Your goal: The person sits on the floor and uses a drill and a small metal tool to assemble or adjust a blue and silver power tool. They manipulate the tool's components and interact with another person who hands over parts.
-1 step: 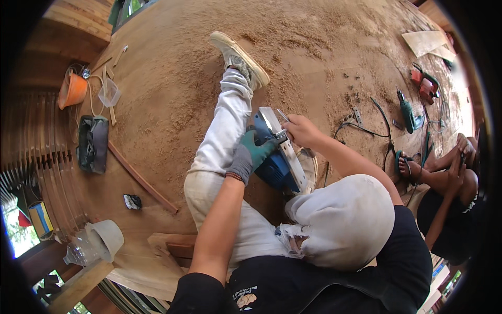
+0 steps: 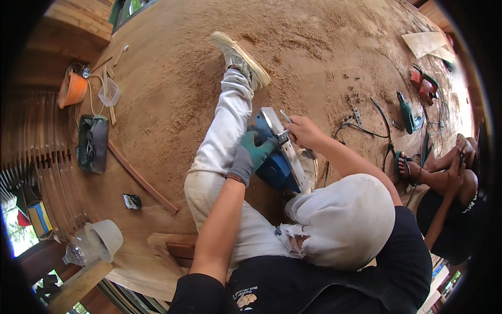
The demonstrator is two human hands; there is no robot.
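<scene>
A blue electric planer (image 2: 274, 170) lies tilted between my legs, its silvery metal sole (image 2: 294, 163) turned up and to the right. My left hand (image 2: 254, 152), in a green and grey glove, is closed around the planer's body from the left. On the other side, my bare right hand (image 2: 303, 131) has its fingers closed on a slim metal tool (image 2: 285, 116) beside the planer's cutter slot. The tool's exact kind is unclear, and my fingers hide part of it.
Wood shavings (image 2: 293, 47) cover the floor. At right are a teal drill (image 2: 411, 115), a red power tool (image 2: 426, 89), a black cable (image 2: 389, 128) and a seated person (image 2: 444, 193). Leftward stand an orange bucket (image 2: 73, 89), a dark bag (image 2: 92, 144) and a wooden strip (image 2: 144, 178).
My right hand and the planer have shifted very slightly to the right. Both hands keep their hold.
</scene>
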